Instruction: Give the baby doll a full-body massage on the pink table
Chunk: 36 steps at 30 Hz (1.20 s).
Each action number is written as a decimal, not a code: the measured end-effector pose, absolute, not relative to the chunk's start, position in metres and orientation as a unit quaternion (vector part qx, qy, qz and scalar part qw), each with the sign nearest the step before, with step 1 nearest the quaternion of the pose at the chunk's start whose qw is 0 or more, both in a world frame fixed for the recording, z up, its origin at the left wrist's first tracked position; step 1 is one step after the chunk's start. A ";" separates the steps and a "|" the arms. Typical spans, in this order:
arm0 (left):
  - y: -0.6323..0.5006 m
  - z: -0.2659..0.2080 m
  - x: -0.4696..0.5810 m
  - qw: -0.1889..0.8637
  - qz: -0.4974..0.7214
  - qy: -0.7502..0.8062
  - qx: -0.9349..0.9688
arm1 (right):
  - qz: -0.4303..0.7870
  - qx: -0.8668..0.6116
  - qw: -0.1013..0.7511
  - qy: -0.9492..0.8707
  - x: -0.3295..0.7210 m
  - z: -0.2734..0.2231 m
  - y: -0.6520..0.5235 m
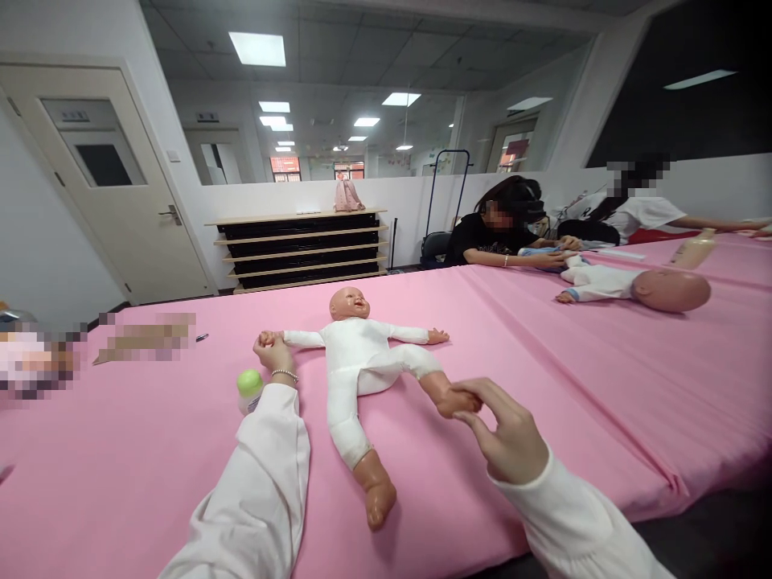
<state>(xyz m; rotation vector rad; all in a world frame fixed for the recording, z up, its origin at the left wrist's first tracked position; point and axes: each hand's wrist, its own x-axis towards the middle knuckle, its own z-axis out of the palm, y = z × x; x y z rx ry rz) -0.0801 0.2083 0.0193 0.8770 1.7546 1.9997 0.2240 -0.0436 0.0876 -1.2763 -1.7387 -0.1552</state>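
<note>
A baby doll (355,354) with a white cloth body lies on its back on the pink-covered table (181,482), its head away from me. My left hand (274,354) is closed around the doll's hand on the left side of the view. With thumb and fingers, my right hand (510,430) grips the doll's foot on the right side, and that leg is bent outward. The other leg stretches toward me and its foot is free. Beside my left forearm stands a small bottle with a green cap (249,383), partly hidden by my sleeve.
Across the table at right, a person in black (482,241) handles a second doll (669,289). A beige bottle (693,248) stands near it. Another person in white (645,213) sits farther right. A pen (202,338) lies at left. Low shelves (301,249) stand behind the table.
</note>
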 end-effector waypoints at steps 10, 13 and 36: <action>0.200 0.089 -0.032 0.083 0.580 0.463 0.665 | -0.134 -0.327 0.377 -0.856 0.150 0.135 0.035; 0.198 0.093 -0.018 0.008 0.466 0.459 0.756 | -0.199 -0.271 0.339 -0.879 0.127 0.119 0.043; 0.237 0.038 -0.070 0.220 0.646 0.624 0.381 | -0.040 -0.377 0.476 -0.793 0.191 0.079 -0.015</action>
